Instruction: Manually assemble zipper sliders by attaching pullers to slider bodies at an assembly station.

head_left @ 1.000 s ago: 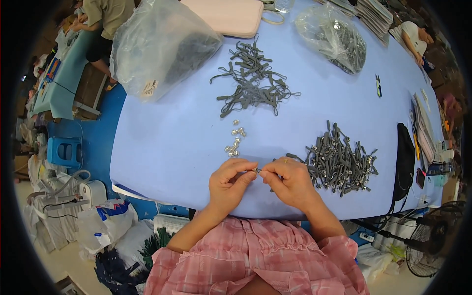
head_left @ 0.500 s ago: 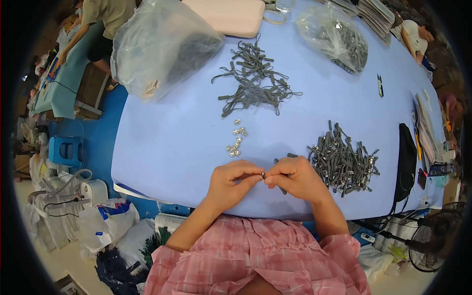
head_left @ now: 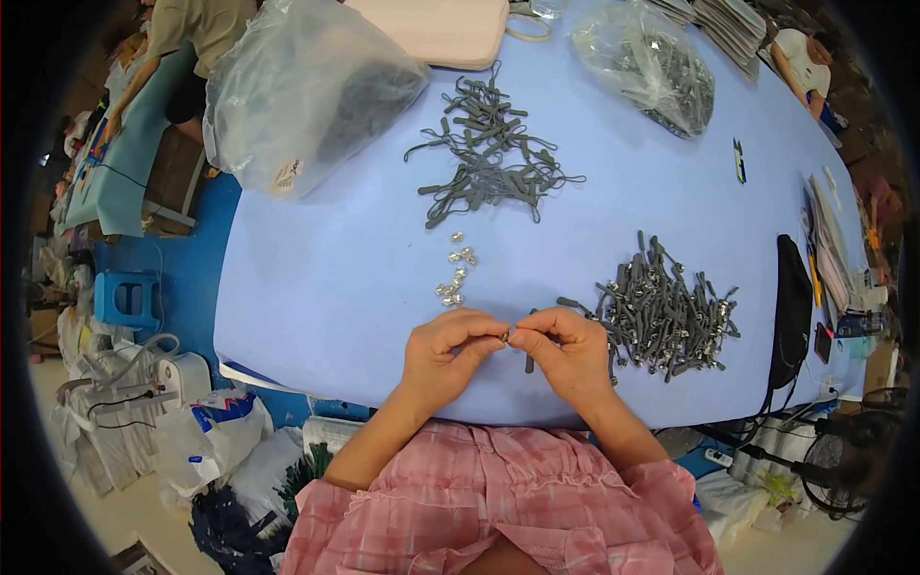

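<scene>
My left hand (head_left: pixel 441 353) is closed in a pinch on a small dark-silver metal piece (head_left: pixel 505 337). Against it, fingertip to fingertip, my right hand (head_left: pixel 563 353) pinches a grey cord pull (head_left: pixel 530 356), whose thick end sticks out below the fingers. Where cord and metal meet is mostly hidden. Just beyond my left hand lie several loose shiny silver metal pieces (head_left: pixel 459 273). Right of my right hand is a heap of grey pulls with silver pieces on them (head_left: pixel 671 311). Farther off spreads a pile of grey looped cord pulls (head_left: pixel 498 153) without visible metal.
The blue-covered table (head_left: pixel 316 287) carries a large clear bag (head_left: pixel 307 105) at far left and a bag of metal-fitted pulls (head_left: pixel 661 77) at far right. Small snips (head_left: pixel 739 161) and a black pouch (head_left: pixel 791 307) lie right. A fan (head_left: pixel 839 460) stands by the right edge.
Both hands have shifted slightly left, still pinched together. My right hand has turned a little, and the grey pull's end now hangs straighter below it.
</scene>
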A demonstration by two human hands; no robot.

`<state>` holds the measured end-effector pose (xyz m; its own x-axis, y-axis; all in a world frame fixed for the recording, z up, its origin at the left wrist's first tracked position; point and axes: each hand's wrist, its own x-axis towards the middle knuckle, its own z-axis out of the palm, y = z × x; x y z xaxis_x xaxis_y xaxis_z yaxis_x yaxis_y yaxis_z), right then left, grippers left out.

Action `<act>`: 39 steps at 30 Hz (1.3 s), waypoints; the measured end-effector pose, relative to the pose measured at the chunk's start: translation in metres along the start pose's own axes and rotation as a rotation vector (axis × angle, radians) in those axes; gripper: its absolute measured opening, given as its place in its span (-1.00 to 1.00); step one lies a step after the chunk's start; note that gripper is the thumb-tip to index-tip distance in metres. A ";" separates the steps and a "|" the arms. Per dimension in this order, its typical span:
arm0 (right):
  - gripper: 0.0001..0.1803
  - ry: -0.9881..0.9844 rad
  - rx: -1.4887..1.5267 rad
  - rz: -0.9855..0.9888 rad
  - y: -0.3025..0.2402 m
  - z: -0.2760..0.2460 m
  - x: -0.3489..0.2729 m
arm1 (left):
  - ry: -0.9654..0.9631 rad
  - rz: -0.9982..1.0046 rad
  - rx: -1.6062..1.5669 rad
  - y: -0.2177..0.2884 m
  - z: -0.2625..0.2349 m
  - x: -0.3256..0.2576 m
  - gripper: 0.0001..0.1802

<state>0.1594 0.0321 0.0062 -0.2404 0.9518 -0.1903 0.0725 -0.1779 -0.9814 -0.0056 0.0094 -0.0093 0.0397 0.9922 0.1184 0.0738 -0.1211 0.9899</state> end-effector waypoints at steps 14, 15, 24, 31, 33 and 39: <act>-0.85 0.073 -0.708 -0.767 -0.002 0.006 0.000 | 0.043 -0.083 -0.233 -0.004 0.001 -0.005 -0.84; -0.85 0.084 -0.778 -0.808 -0.005 0.005 0.000 | 0.002 -0.091 -0.193 -0.004 0.000 -0.004 -0.84; -0.89 0.002 -0.604 -0.647 0.002 0.006 0.003 | -0.003 -0.324 -0.371 -0.002 -0.004 -0.005 -0.85; -0.85 0.013 -0.153 -0.065 0.018 0.008 -0.004 | 0.186 -0.253 -0.338 -0.009 0.004 -0.004 -0.92; -0.85 0.091 -0.077 -0.144 0.021 0.011 -0.005 | 0.222 -0.244 -0.265 -0.008 0.007 -0.004 -0.91; -0.82 0.236 0.218 -0.345 0.007 0.027 -0.001 | 0.170 -0.223 -0.261 -0.001 0.017 -0.001 -0.87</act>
<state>0.1338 0.0235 -0.0009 0.0136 0.9908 0.1346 -0.1840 0.1348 -0.9736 0.0110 0.0078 -0.0120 -0.1165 0.9868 -0.1129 -0.1953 0.0887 0.9767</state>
